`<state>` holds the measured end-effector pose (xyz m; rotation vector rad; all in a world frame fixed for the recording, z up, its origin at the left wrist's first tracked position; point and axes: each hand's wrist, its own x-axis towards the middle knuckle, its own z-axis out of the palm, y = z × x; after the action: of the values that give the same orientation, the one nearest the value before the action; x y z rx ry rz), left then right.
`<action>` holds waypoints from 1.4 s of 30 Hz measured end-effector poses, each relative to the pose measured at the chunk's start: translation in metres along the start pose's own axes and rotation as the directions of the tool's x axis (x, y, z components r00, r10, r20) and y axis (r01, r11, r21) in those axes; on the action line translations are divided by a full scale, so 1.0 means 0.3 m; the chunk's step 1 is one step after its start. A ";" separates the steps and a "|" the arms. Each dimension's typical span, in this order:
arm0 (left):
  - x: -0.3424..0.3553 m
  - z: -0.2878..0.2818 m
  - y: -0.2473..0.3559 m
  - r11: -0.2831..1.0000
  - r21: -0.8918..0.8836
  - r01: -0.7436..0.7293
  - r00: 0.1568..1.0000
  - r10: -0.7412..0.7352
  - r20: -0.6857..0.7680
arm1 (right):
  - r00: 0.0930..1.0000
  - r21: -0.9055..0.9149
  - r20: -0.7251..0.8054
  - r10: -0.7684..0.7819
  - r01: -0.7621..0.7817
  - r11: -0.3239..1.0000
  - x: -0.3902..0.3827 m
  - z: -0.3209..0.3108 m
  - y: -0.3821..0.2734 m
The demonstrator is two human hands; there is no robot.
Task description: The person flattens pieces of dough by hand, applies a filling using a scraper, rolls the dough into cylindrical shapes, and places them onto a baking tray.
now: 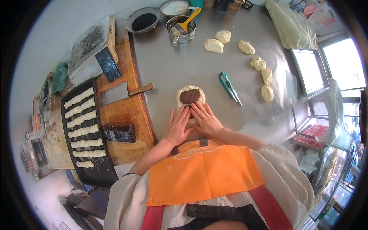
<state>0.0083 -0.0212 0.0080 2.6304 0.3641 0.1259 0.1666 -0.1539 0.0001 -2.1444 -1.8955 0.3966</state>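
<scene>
A flattened piece of pale dough (202, 96) lies on the steel table in front of me, with a dark brown paste (189, 97) spread over its middle. My left hand (177, 128) and my right hand (207, 122) rest side by side on its near part, fingertips at the paste's near edge. Both have their fingers stretched out, with nothing held in them. The hands cover the dough's near side, though a little pale dough shows between them. To the right lies a green utility knife (229, 87).
Several dough lumps (246, 47) sit farther right and back. A metal pot (181, 32) with a yellow-handled tool stands at the back. On the left are a wooden board (126, 92), a cleaver (115, 94), a dark package (119, 132) and a black tray (108, 168) of dough strips.
</scene>
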 end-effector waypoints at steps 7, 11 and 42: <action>0.028 -0.017 -0.053 0.980 0.080 -0.182 0.955 0.196 -0.224 | 0.925 0.009 -0.311 -0.217 0.231 0.973 0.029 -0.059 0.089; 0.098 -0.012 -0.093 0.956 0.013 -0.293 0.897 0.279 -0.343 | 0.890 0.171 -0.422 -0.171 0.263 0.950 0.072 -0.083 0.070; 0.491 -0.062 -0.122 0.991 0.027 0.131 0.965 -0.121 -0.234 | 0.732 0.801 -0.013 0.681 -0.400 0.446 0.031 -0.148 0.158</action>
<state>0.1384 0.0591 0.0107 2.6306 0.6190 0.3899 0.2277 -0.1509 0.0239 -1.9445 -0.5518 0.7319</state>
